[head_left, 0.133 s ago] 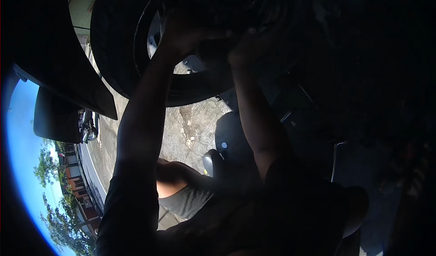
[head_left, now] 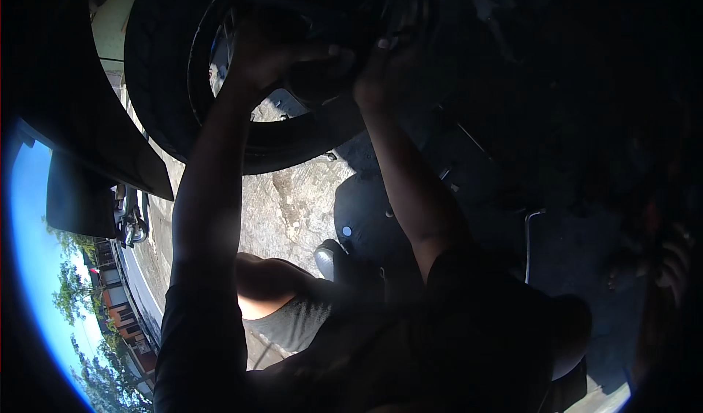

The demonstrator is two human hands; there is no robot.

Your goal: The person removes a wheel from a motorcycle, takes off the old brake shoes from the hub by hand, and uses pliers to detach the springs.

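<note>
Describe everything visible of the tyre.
The tyre is a thick, dark, rubbery-looking ring with a thin rim edge inside. Its top and right side fade into shadow. Sunlit ground shows below and through its opening. The left forearm passes in front; the left hand is at the opening, the right hand toward its right; any contact is too dark to tell.

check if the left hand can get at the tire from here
Probably yes: the left hand appears inside the ring of the tire, its forearm crossing it, and nothing visible blocks the way.
</note>
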